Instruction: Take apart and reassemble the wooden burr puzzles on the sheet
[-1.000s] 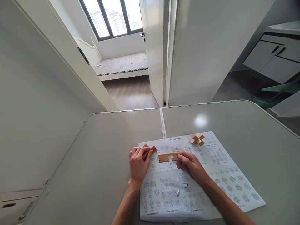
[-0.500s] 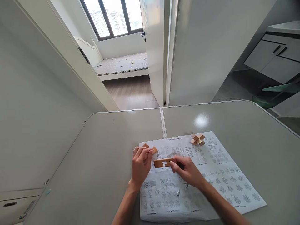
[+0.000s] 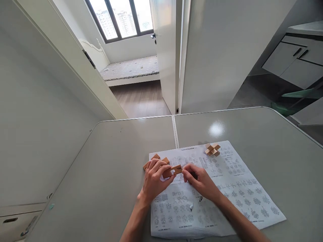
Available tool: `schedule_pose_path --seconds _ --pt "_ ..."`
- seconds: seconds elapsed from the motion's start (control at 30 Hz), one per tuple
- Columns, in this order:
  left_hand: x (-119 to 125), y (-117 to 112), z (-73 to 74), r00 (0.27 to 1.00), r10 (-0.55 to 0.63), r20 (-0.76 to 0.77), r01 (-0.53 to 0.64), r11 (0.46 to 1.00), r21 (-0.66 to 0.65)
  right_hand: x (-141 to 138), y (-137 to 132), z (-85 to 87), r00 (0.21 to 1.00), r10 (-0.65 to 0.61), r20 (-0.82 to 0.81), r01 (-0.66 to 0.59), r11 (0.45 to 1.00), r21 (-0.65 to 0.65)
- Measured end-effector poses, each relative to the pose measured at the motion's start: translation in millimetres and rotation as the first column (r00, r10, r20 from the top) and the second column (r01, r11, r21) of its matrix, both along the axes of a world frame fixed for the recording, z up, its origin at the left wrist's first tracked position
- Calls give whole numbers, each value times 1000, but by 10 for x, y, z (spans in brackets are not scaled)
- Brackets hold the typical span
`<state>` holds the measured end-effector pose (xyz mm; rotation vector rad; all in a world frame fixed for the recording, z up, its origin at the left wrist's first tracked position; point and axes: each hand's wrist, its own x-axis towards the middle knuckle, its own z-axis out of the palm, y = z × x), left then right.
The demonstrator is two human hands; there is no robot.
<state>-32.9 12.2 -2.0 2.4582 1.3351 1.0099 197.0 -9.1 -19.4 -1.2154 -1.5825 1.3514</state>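
A notched wooden puzzle piece (image 3: 177,169) is held over the printed sheet, a dark mark on its right end. My left hand (image 3: 154,178) has its thumb and fingers closed on the left part of it. The fingertips of my right hand (image 3: 198,178) are pinched together at its right end, touching its edge. Beyond my left hand lie more wooden puzzle pieces (image 3: 155,157), partly covered by the fingers. An assembled wooden puzzle (image 3: 212,150) of crossed pieces rests near the far edge of the sheet.
A large paper sheet (image 3: 252,208) printed with diagrams lies on the grey table (image 3: 113,168). A small torn spot (image 3: 191,207) shows near its middle. A seam (image 3: 176,131) crosses the tabletop. Beyond the table stand a wall and an open door (image 3: 166,57).
My left hand has moved right and taken hold of the puzzle piece. The piece has tilted and shifted slightly left, and the right fingers now cover less of its end.
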Motion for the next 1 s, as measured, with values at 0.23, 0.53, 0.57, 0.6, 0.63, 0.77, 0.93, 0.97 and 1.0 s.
schedule_pose_path --seconds 0.23,0.53,0.57,0.6,0.63,0.77,0.93,0.97,1.0 --pt "-103 46 -3 996 42 -84 -46 998 -48 6 1 -21 1000 -10 6 10 1000 -1" --pt "-156 82 -20 992 51 -118 -65 991 -113 -1 9 -29 1000 -1 15 1 1000 13" --pt "-156 83 -25 991 47 -123 -61 991 -116 -1 10 -33 1000 -1 18 1 1000 14" --pt "-155 84 -28 991 44 -128 -60 991 -118 -1 12 -36 1000 -1 20 1 1000 13" --pt "-153 83 -30 990 44 -134 -60 991 -121 0 13 -38 1000 -1 21 1 1000 13" --pt "-156 83 -23 982 131 -137 -145 985 -96 2 12 -22 1000 -3 23 2 1000 22" --pt "-229 111 -52 937 328 -118 -338 938 -75 6 6 5 999 13 33 -14 1000 23" --pt "-244 117 -67 938 323 -123 -335 937 -96 7 5 6 999 16 34 -16 1000 22" --pt "-254 122 -82 943 308 -125 -322 939 -121 8 5 5 999 16 35 -17 1000 19"
